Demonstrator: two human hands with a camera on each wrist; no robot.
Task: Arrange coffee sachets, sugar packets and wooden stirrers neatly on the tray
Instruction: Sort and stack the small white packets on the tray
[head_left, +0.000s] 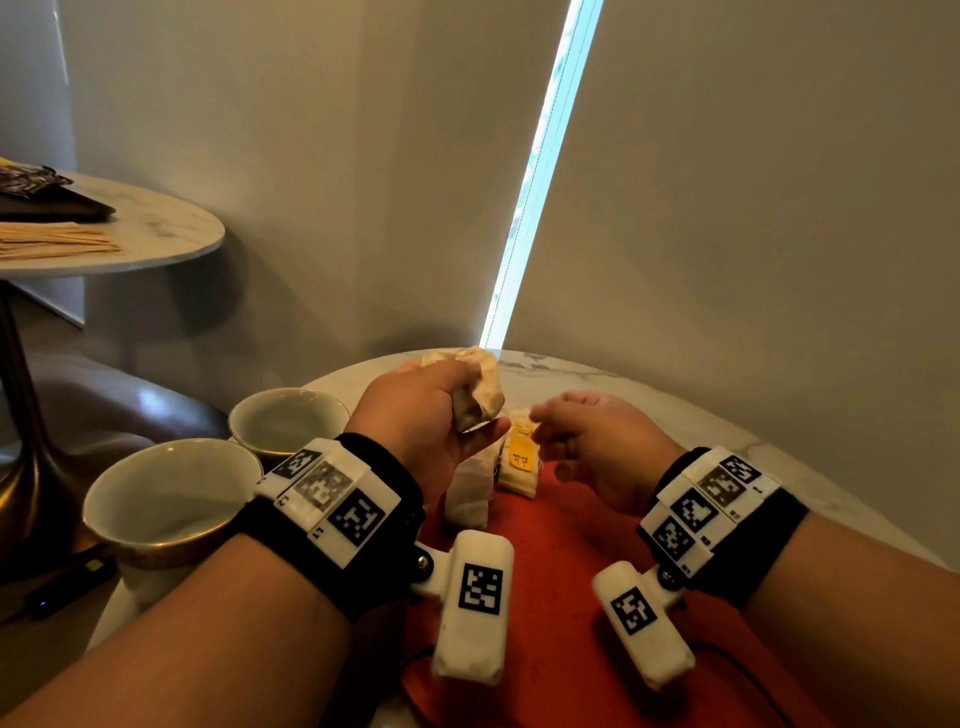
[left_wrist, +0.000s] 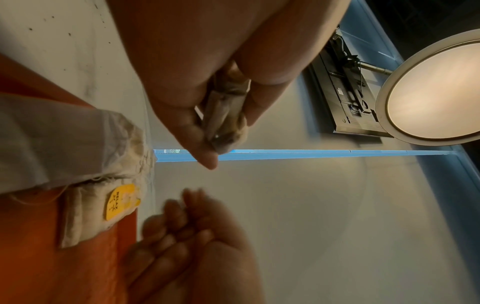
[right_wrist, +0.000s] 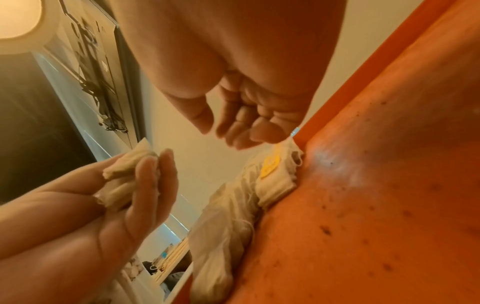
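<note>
An orange tray (head_left: 561, 561) lies on a round marble table (head_left: 623, 395). At its far edge lies a row of pale sachets (head_left: 470, 493), one with a yellow tag (head_left: 520, 453). My left hand (head_left: 441, 410) is lifted above the tray's far left and grips a small bundle of pale sachets (head_left: 483, 389), also seen in the left wrist view (left_wrist: 223, 115) and the right wrist view (right_wrist: 124, 179). My right hand (head_left: 587, 441) hovers just right of the tagged sachet (right_wrist: 270, 166), fingers loosely curled and holding nothing. Wooden stirrers (head_left: 57, 241) lie on a second table at far left.
Two empty cups (head_left: 171, 499) (head_left: 288, 421) stand left of the tray. The second marble table (head_left: 156, 228) at far left also carries a dark tray (head_left: 47, 200). A wall and blind close off the back. A dark device (head_left: 67, 587) lies lower left.
</note>
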